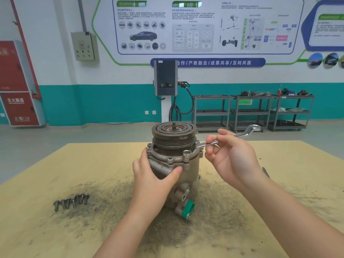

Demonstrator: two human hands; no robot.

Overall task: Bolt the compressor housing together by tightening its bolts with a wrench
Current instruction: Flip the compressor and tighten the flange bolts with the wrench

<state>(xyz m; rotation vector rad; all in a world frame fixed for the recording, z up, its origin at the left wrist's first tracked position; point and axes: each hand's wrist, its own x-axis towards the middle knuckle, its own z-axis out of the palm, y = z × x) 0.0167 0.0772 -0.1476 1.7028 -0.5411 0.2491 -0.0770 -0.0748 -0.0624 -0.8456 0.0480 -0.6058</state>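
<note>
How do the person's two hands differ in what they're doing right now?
The left hand wraps around the side of the compressor housing, thumb pressed just under its flange, while the right hand pinches the shaft of the wrench. The left sits lower, against the body; the right is raised beside the pulley, clear of the housing. The left steadies; the right works the tool, whose ring end sits on a flange bolt. Both are bare.

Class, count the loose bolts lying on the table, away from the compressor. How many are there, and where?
6, as far as the blur allows: the bolts lie in one row on the table, left of the compressor. Others may be hidden behind it.
</note>
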